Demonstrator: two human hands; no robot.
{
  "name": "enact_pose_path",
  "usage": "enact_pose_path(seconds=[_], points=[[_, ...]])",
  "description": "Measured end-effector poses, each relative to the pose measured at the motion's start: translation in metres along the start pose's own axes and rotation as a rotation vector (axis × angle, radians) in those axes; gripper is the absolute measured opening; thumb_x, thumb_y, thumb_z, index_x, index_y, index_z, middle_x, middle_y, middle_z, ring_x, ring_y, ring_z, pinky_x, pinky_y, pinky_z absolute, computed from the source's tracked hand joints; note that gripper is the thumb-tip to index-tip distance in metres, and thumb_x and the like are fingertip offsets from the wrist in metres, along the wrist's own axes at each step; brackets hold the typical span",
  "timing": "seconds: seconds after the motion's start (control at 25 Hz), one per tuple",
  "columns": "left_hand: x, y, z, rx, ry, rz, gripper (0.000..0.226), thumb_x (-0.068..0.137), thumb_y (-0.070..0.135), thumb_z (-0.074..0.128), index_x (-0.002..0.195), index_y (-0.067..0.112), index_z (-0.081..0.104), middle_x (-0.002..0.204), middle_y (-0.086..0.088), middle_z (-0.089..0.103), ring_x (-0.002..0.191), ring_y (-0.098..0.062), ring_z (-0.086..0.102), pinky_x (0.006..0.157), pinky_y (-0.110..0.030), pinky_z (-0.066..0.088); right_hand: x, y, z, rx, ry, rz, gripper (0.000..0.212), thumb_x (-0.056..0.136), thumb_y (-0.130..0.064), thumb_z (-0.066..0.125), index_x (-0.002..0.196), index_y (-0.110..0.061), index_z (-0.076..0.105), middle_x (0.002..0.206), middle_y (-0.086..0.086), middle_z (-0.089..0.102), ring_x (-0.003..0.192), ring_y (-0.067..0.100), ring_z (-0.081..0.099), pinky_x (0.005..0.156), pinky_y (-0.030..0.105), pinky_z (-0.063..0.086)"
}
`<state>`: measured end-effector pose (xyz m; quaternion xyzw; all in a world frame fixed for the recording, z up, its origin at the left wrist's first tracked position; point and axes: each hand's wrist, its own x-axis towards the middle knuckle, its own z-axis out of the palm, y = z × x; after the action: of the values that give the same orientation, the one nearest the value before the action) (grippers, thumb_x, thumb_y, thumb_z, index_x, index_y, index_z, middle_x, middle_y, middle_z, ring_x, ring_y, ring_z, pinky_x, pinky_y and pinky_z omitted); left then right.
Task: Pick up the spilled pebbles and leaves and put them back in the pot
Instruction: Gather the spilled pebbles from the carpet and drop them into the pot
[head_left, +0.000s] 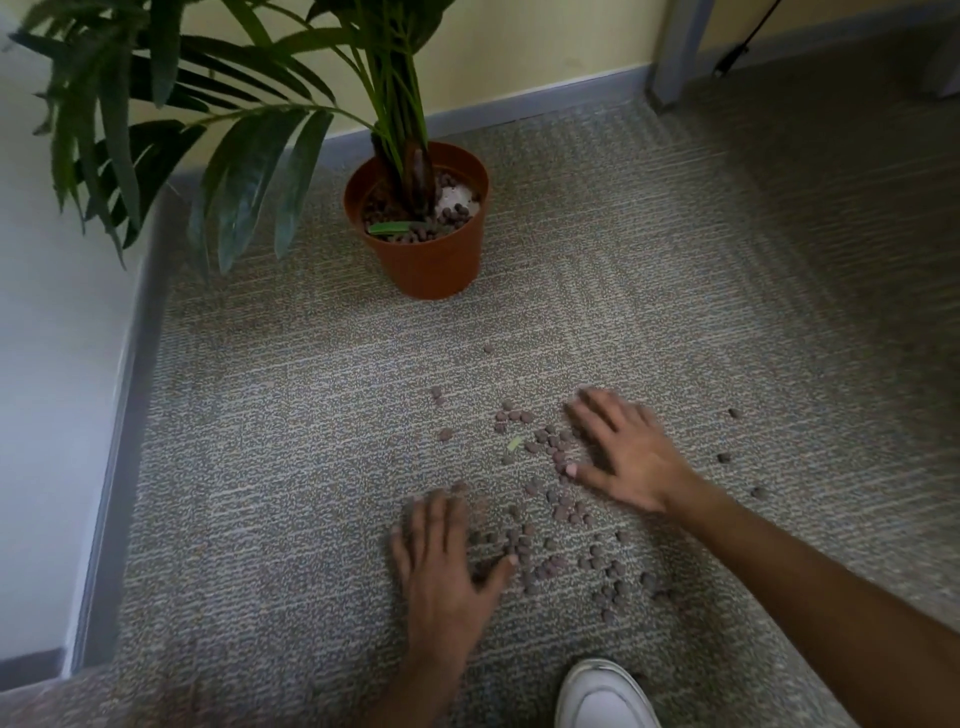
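Observation:
Several brown pebbles (558, 512) lie scattered on the grey carpet in front of me. A small pale green leaf piece (514, 443) rests among them. My left hand (447, 561) lies flat on the carpet, fingers spread, at the left edge of the pebbles. My right hand (621, 449) is also flat and spread, on the upper right of the spill, slightly blurred. Neither hand holds anything. The orange pot (431, 260) stands upright farther back with a palm plant, pebbles and a green leaf inside.
A white wall with a grey skirting board (111, 467) runs along the left. A yellow wall stands behind the pot. My white shoe (602, 696) is at the bottom edge. A few stray pebbles (724, 457) lie to the right.

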<state>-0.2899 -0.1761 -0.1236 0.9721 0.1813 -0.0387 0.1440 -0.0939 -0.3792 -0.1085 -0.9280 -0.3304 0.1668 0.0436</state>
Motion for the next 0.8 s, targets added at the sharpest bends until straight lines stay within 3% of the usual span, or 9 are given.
enact_pose_path(seconds=[0.08, 0.2, 0.32, 0.4, 0.48, 0.56, 0.72, 0.8], points=[[-0.015, -0.011, 0.004, 0.004, -0.060, -0.123, 0.109, 0.070, 0.089, 0.022, 0.149, 0.014, 0.024, 0.160, -0.011, 0.006, 0.147, -0.030, -0.005, 0.116, -0.055, -0.001, 0.002, 0.005, 0.000, -0.024, -0.095, 0.066, 0.104, 0.068, -0.091, 0.006, 0.149, -0.029, -0.014, 0.156, 0.005, -0.023, 0.144, 0.027, -0.015, 0.112, 0.051, -0.008], [-0.019, -0.008, 0.008, -0.010, -0.174, -0.113, 0.121, 0.065, 0.093, 0.022, 0.150, 0.008, 0.017, 0.158, -0.013, -0.008, 0.145, -0.029, -0.017, 0.117, -0.052, -0.005, -0.007, -0.020, 0.014, -0.060, -0.164, -0.112, 0.102, 0.072, -0.090, 0.013, 0.147, -0.030, -0.021, 0.155, 0.009, -0.027, 0.145, 0.030, -0.018, 0.112, 0.051, -0.013], [-0.005, 0.005, 0.010, -0.029, -0.198, 0.078, 0.120, 0.064, 0.094, 0.026, 0.152, 0.016, 0.002, 0.157, -0.002, -0.020, 0.143, -0.018, -0.028, 0.118, -0.050, -0.009, -0.021, -0.044, 0.020, 0.006, -0.146, -0.334, 0.096, 0.077, -0.082, 0.029, 0.150, -0.034, -0.009, 0.161, 0.002, -0.014, 0.145, 0.022, -0.006, 0.115, 0.046, -0.002], [0.005, 0.012, 0.007, -0.011, -0.214, 0.231, 0.118, 0.063, 0.093, 0.030, 0.151, 0.021, -0.001, 0.157, 0.005, -0.024, 0.142, -0.014, -0.028, 0.118, -0.055, 0.000, -0.025, -0.039, 0.006, 0.104, -0.065, -0.263, 0.096, 0.075, -0.080, 0.038, 0.151, -0.033, 0.001, 0.161, -0.001, 0.005, 0.144, 0.020, 0.015, 0.113, 0.043, 0.015], [0.009, 0.012, 0.001, -0.001, -0.172, 0.192, 0.122, 0.058, 0.096, 0.031, 0.151, 0.024, 0.005, 0.158, 0.003, -0.019, 0.143, -0.015, -0.026, 0.117, -0.056, -0.003, -0.027, -0.022, -0.009, 0.128, -0.073, -0.105, 0.102, 0.070, -0.080, 0.049, 0.150, -0.031, 0.010, 0.154, -0.001, 0.022, 0.136, 0.022, 0.032, 0.109, 0.040, 0.031], [0.010, 0.003, -0.007, 0.021, -0.132, 0.033, 0.128, 0.049, 0.100, 0.030, 0.151, 0.027, 0.008, 0.161, -0.002, -0.012, 0.145, -0.022, -0.019, 0.116, -0.052, -0.007, -0.029, -0.012, -0.017, 0.074, -0.189, -0.019, 0.110, 0.063, -0.073, 0.066, 0.149, -0.031, 0.012, 0.146, 0.002, 0.026, 0.129, 0.022, 0.035, 0.103, 0.040, 0.039], [0.001, -0.009, -0.017, 0.127, -0.245, -0.095, 0.129, 0.047, 0.094, 0.043, 0.149, 0.023, 0.010, 0.158, -0.007, 0.001, 0.141, -0.032, 0.006, 0.115, -0.048, 0.016, -0.033, -0.039, -0.008, 0.047, -0.272, -0.091, 0.122, 0.052, -0.051, 0.085, 0.147, -0.033, 0.010, 0.132, 0.001, 0.026, 0.120, 0.022, 0.035, 0.096, 0.039, 0.042], [0.003, 0.000, -0.020, 0.082, -0.241, -0.102, 0.116, 0.054, 0.081, 0.060, 0.145, 0.019, 0.024, 0.150, -0.010, 0.015, 0.133, -0.030, 0.020, 0.110, -0.041, 0.027, -0.029, -0.059, 0.000, 0.103, -0.247, -0.145, 0.111, 0.055, -0.041, 0.086, 0.143, -0.031, 0.020, 0.124, 0.000, 0.030, 0.113, 0.018, 0.037, 0.097, 0.035, 0.043]])
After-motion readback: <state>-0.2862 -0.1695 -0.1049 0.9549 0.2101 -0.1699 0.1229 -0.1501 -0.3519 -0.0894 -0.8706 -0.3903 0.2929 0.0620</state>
